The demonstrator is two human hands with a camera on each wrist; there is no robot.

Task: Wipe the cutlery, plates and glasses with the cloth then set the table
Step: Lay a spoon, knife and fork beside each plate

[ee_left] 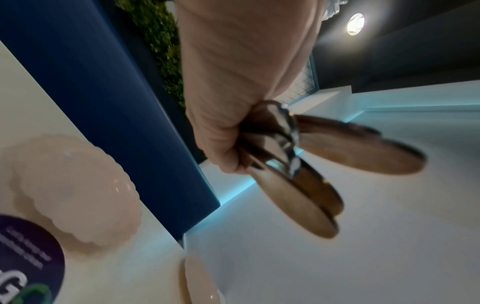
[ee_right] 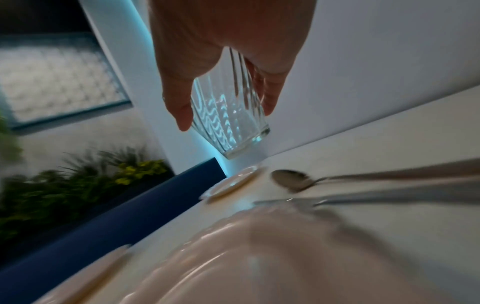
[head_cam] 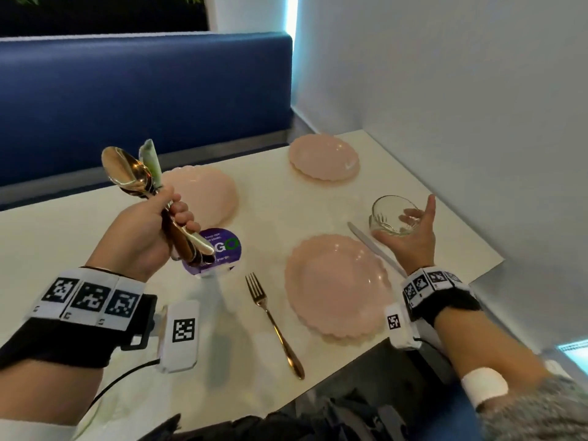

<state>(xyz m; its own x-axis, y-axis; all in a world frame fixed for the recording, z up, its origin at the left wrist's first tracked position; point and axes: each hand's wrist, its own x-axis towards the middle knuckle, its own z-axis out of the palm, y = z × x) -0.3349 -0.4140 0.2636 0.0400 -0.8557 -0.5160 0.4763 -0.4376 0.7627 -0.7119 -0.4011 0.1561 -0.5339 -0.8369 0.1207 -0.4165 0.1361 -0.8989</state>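
My left hand [head_cam: 173, 208] is raised over the table and grips a bunch of gold spoons [head_cam: 127, 173] together with a green cloth [head_cam: 152, 160]. The left wrist view shows the same fist [ee_left: 233, 144] round the spoons [ee_left: 337, 154]. My right hand [head_cam: 420, 227] holds a clear ribbed glass [head_cam: 393, 214], tilted, above the table's right side. Thumb and fingers curl round the glass [ee_right: 233, 133] in the right wrist view. A pink plate [head_cam: 337, 288] lies near me with a gold fork [head_cam: 273, 323] on its left and a knife [head_cam: 375, 249] on its right. A spoon [ee_right: 293, 180] lies beside the knife [ee_right: 363, 198].
Two more pink plates lie farther off, one at the middle [head_cam: 203, 195] and one at the far right corner [head_cam: 323, 157]. A round purple sign [head_cam: 219, 249] stands under my left hand. A blue bench [head_cam: 143, 100] lines the far edge; a white wall [head_cam: 477, 106] closes the right.
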